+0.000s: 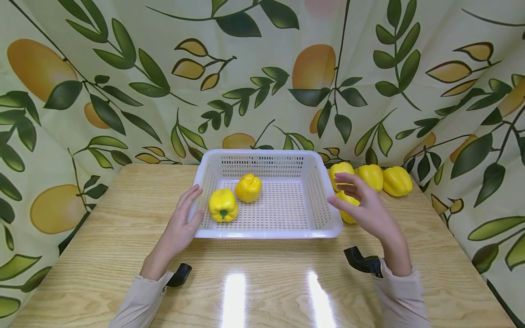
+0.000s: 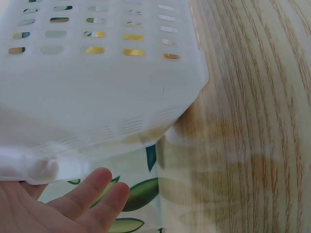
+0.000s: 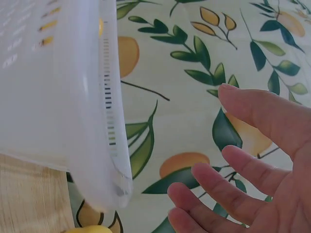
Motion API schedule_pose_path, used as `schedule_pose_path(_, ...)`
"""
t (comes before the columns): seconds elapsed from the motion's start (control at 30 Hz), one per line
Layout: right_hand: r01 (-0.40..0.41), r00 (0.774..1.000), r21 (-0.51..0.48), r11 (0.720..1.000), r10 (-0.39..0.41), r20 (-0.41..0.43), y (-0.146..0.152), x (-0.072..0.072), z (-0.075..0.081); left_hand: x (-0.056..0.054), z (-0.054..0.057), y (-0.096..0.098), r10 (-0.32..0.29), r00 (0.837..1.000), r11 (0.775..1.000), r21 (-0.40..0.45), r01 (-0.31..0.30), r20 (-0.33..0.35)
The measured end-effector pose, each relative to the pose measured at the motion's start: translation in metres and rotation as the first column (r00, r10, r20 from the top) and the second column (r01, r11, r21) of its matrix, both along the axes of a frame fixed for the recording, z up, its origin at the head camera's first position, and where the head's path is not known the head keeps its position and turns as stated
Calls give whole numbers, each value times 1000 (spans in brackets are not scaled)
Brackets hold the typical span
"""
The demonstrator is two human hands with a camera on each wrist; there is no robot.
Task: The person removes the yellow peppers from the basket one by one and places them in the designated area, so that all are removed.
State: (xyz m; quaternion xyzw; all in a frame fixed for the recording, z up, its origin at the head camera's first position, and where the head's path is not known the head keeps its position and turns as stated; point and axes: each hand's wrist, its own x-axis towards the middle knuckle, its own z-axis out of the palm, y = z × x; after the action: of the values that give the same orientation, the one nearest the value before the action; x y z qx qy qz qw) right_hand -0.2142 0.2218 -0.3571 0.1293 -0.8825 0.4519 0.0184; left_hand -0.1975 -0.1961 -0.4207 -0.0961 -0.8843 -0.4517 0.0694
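Judging by gloss, we expect the yellow peppers (image 1: 248,187), in and beside the white basket (image 1: 266,234), to be light, firm and slippery, best cupped around their sides; the right hand (image 1: 366,200) is empty, fingers parted, the left hand (image 1: 179,228) relaxed at the basket

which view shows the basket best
The head view: it shows the basket nearly whole, inside and rim, with two peppers in it. The left wrist view shows only part of its slotted outside; the right wrist view, one outer wall and rim, cut off.
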Motion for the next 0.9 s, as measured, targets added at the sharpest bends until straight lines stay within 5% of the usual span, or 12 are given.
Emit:
schedule_pose_path(0.57, -45, 995, -20, 999, 43, -92, -23, 9, 5, 1, 0, -2, 10, 1000, 1000, -8, -10, 21)
schedule_pose_path(0.9, -92, 989, -13, 996, 90, -121, -34, 10, 7, -1, -4, -2, -17, 1000, 1000, 21, 17, -22)
